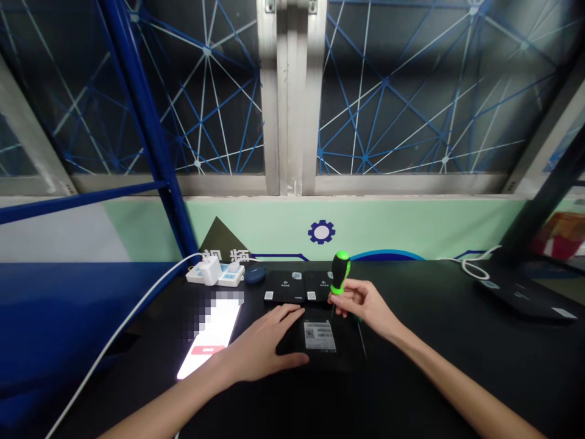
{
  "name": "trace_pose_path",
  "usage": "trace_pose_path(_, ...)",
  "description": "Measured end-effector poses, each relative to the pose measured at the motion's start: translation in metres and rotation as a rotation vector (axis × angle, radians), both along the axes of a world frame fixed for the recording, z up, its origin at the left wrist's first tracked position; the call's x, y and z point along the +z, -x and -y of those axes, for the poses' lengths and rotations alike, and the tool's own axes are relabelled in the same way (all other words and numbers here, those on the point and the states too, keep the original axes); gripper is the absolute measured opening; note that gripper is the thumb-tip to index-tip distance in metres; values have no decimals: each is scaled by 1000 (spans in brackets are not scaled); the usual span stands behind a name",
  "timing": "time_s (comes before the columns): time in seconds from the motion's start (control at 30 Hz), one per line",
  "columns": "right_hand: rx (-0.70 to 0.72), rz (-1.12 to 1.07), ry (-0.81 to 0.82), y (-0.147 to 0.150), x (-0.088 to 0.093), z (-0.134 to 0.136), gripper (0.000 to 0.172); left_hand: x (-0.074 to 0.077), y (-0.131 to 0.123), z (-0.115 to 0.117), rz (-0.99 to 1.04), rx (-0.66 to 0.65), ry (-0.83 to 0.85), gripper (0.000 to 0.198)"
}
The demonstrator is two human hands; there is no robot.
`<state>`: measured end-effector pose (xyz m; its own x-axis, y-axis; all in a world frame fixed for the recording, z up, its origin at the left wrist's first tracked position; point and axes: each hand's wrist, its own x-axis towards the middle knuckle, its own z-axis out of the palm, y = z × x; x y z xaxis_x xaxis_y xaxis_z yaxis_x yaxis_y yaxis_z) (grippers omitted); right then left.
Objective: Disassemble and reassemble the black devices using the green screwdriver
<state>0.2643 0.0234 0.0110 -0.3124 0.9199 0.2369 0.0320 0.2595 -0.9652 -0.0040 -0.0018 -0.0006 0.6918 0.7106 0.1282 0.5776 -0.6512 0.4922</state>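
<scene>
My left hand point(265, 344) lies flat on a black flat electronic unit point(292, 347), its fingers spread over the unit's left side. That unit has a white barcode label point(319, 335) on its upward face. My right hand point(363, 305) grips a screwdriver with a black-and-green handle point(340, 274), the handle standing up above my fingers. The thin shaft points down toward the unit's far edge, and its tip is hidden behind my fingers. Two similar black units point(283, 286) lie just beyond, side by side.
A phone point(210, 338) with a lit, blurred screen lies left of my left hand. Behind it stand a white power strip point(214, 274) with a plugged-in charger and a dark blue oval object point(255, 275). A white cable runs along the left. Another black device point(525, 299) sits at the right.
</scene>
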Motion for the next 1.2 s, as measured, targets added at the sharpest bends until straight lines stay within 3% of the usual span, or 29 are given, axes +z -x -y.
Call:
trace_pose_path(0.37,-135,-19,20,0,-5,-5,39,1,-1,1,8,0,0,74)
trace_pose_path(0.83,-29,89,13,0,9,1,37,2,-2,2,20,6,-30,72)
trace_pose_path(1.2,-48,44,11,0,0,1,31,3,-2,2,-11,17,-13,72)
